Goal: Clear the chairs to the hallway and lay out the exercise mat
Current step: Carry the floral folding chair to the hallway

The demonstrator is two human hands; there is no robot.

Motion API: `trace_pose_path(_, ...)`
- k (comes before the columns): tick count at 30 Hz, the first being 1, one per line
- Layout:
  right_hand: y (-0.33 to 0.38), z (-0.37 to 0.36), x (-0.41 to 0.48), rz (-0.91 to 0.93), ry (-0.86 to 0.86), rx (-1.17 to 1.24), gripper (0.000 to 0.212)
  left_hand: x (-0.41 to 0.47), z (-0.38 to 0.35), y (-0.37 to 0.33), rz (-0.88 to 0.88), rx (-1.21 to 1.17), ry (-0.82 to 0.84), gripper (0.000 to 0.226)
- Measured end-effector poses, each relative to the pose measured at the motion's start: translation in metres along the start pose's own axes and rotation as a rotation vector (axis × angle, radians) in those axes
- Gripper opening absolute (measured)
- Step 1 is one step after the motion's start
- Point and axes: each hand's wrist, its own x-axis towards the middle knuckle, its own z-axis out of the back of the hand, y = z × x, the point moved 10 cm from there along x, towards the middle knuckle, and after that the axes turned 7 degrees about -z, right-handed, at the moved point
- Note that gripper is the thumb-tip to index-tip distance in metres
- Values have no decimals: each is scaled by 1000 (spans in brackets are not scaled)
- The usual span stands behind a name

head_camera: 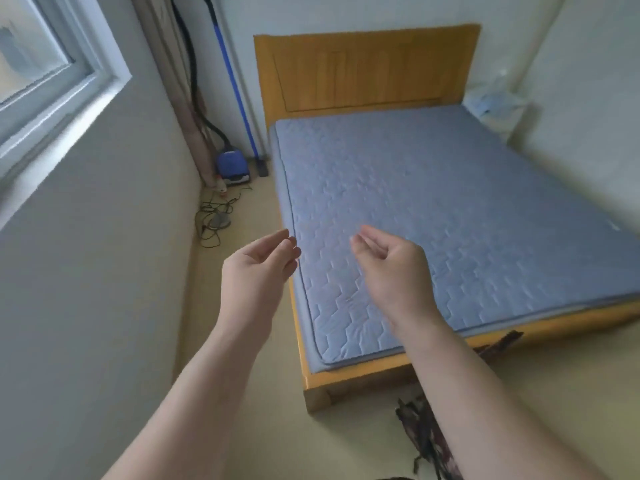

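Left hand (258,263) and right hand (394,268) hover, fingers (277,236) loosely curled, over the mattress (450,209).

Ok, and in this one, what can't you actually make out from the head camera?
All in the head view:
- Dark patterned thing on the floor by the bed's foot: partly behind the right forearm, cut off by the bottom edge.
- Pale bundle in the far corner: blurred.
- Cords on the floor: too small to trace.
- Window: cut by the left edge, outside blurred.
- Chairs, mat: not in frame.
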Motion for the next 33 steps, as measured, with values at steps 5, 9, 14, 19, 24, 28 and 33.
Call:
trace_pose_path(5, -15, 60, 3, -64, -245, -51, 43, 21, -75, 14, 42, -4, 252, 14)
trace_pose_path(9, -27, 107, 6, -95, -388, -47, 42, 30, -135, 15, 40, -11, 402, 17)
trace_pose_path(14, -42, 169, 14, -110, -556, 28, 40, 27, -217, 12, 31, 9, 562, 18)
trace_pose_path(19, -57, 218, 29, -127, -661, 99, 40, 25, -284, 7, -6, 45, 676, 15)
trace_pose_path(24, -72, 260, 37, -156, -744, 112, 44, 24, -337, 26, 6, 67, 765, 20)
trace_pose_path(28, -96, 293, 33, -214, -830, 141, 46, 18, -380, 60, 54, 120, 865, 23)
trace_pose_path(33, -150, 329, 22, -351, -985, 159, 50, 6, -450, 122, 159, 202, 1031, 20)
